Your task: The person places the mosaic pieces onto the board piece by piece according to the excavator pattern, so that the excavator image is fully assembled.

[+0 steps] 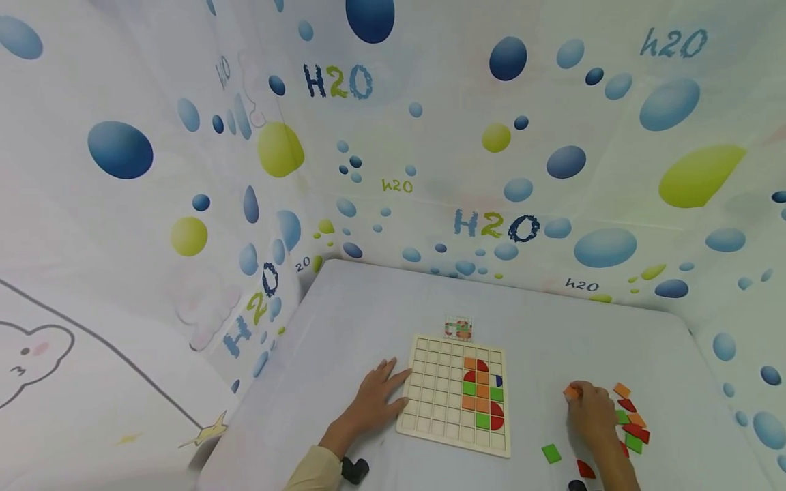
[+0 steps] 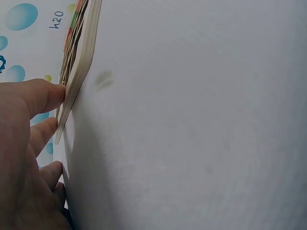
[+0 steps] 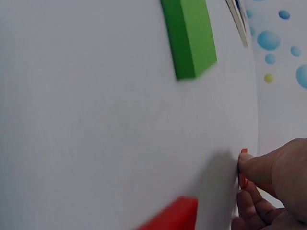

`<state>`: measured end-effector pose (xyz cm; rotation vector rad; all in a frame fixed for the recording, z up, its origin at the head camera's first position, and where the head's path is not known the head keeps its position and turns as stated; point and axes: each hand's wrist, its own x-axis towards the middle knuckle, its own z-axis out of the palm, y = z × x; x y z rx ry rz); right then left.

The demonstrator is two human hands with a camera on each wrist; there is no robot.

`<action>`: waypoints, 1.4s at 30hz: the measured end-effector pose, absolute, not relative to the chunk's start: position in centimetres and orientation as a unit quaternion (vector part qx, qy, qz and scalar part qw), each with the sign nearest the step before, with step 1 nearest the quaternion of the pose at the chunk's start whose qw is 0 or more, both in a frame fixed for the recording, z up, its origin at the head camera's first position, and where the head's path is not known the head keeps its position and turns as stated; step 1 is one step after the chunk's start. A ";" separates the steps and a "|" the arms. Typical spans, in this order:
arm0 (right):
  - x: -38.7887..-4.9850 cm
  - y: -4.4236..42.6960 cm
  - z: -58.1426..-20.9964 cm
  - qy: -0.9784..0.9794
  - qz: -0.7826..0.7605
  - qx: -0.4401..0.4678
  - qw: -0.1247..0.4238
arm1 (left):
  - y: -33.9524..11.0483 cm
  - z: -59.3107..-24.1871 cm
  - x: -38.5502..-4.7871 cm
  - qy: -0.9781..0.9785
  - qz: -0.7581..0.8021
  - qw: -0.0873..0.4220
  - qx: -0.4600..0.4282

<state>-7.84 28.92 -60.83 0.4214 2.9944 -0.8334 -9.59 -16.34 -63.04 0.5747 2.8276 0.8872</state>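
My left hand (image 1: pixel 373 399) rests at the left edge of a wooden grid board (image 1: pixel 436 395), its fingers spread and the thumb and fingertips touching the rim. In the left wrist view the thumb lies against the board's side (image 2: pixel 84 57). Orange, green, red and blue tiles fill several cells on the board's right half. To the right of the board, my right hand (image 1: pixel 592 412) pinches an orange square tile (image 1: pixel 572 392) between thumb and fingers. The right wrist view shows that orange tile (image 3: pixel 243 167) held on edge, close to the table.
Loose red, green and orange tiles (image 1: pixel 634 443) lie right of my right hand. A green square (image 1: pixel 551 453) and a red quarter-round tile (image 1: pixel 585 469) lie nearer me. Behind the board lies a small pattern card (image 1: pixel 458 328). Printed sheeting (image 1: pixel 430 136) surrounds the white table.
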 end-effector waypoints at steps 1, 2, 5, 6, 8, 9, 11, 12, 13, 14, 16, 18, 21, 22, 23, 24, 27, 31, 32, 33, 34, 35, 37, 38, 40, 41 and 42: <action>-7.9 28.6 -60.9 0.953 -0.274 0.127 0.007 | -16.3 -63.0 -9.6 0.935 0.293 0.061 0.190; -7.9 28.3 -61.0 0.953 -0.280 0.118 0.011 | -16.3 -63.1 -9.6 0.935 0.293 0.061 0.190; -7.9 27.3 -61.0 0.951 -0.294 0.092 0.024 | -16.4 -63.1 -9.6 0.935 0.294 0.062 0.189; -7.9 26.9 -61.0 0.952 -0.294 0.085 0.027 | -16.4 -63.1 -9.6 0.935 0.294 0.062 0.189; -7.8 26.2 -61.0 0.951 -0.298 0.077 0.034 | -16.3 -63.1 -9.6 0.935 0.293 0.061 0.189; -7.7 25.8 -60.9 0.951 -0.298 0.073 0.035 | -16.3 -63.0 -9.6 0.935 0.294 0.060 0.189; -7.5 25.2 -60.8 0.951 -0.299 0.070 0.039 | -16.3 -63.0 -9.5 0.934 0.295 0.059 0.191; -7.4 25.0 -60.7 0.951 -0.299 0.070 0.041 | -16.4 -63.0 -9.5 0.934 0.296 0.059 0.192; -7.4 24.8 -60.6 0.950 -0.300 0.069 0.044 | -16.3 -63.0 -9.5 0.933 0.297 0.060 0.192; -7.3 24.6 -60.3 0.950 -0.300 0.071 0.047 | -16.3 -63.0 -9.5 0.933 0.298 0.062 0.193; -7.3 24.1 -59.9 0.949 -0.302 0.076 0.053 | -16.3 -62.9 -9.5 0.933 0.297 0.065 0.194; -7.3 23.5 -59.3 0.948 -0.304 0.081 0.054 | -16.3 -62.9 -9.5 0.934 0.294 0.067 0.192; -7.2 22.2 -58.7 0.948 -0.306 0.077 0.047 | -16.3 -62.8 -9.5 0.935 0.292 0.066 0.188; -7.2 21.7 -58.6 0.949 -0.304 0.072 0.043 | -16.3 -62.8 -9.5 0.936 0.292 0.066 0.187; -7.1 21.2 -58.4 0.950 -0.303 0.068 0.042 | -16.3 -62.8 -9.5 0.936 0.291 0.065 0.186; -7.0 20.7 -58.3 0.951 -0.301 0.062 0.041 | -16.3 -62.8 -9.5 0.936 0.292 0.065 0.186; -6.5 19.0 -58.0 0.954 -0.294 0.049 0.045 | -16.3 -62.8 -9.4 0.936 0.291 0.067 0.186; -5.7 16.7 -57.9 0.956 -0.287 0.020 0.051 | -16.3 -62.9 -9.4 0.936 0.292 0.068 0.185; -5.5 16.2 -58.0 0.957 -0.285 0.010 0.048 | -16.3 -62.9 -9.4 0.936 0.291 0.068 0.184; -5.4 15.8 -58.1 0.957 -0.288 0.001 0.046 | -16.3 -62.9 -9.5 0.936 0.291 0.068 0.184; -5.2 15.4 -58.3 0.956 -0.289 -0.009 0.044 | -16.3 -62.9 -9.5 0.936 0.291 0.068 0.183; -5.1 15.0 -58.5 0.956 -0.291 -0.019 0.040 | -16.3 -62.9 -9.5 0.936 0.292 0.068 0.183; -4.9 14.5 -59.0 0.956 -0.289 -0.035 0.035 | -16.3 -62.9 -9.5 0.936 0.292 0.068 0.182; -4.8 14.2 -59.3 0.956 -0.287 -0.044 0.034 | -16.3 -62.8 -9.4 0.936 0.293 0.069 0.182; -4.7 13.9 -59.7 0.957 -0.282 -0.053 0.035 | -16.3 -62.8 -9.4 0.935 0.295 0.070 0.182; -4.6 13.7 -59.9 0.958 -0.279 -0.057 0.035 | -16.3 -62.8 -9.4 0.935 0.295 0.071 0.182; -4.6 13.6 -60.0 0.959 -0.275 -0.060 0.035 | -16.3 -62.8 -9.4 0.936 0.293 0.071 0.182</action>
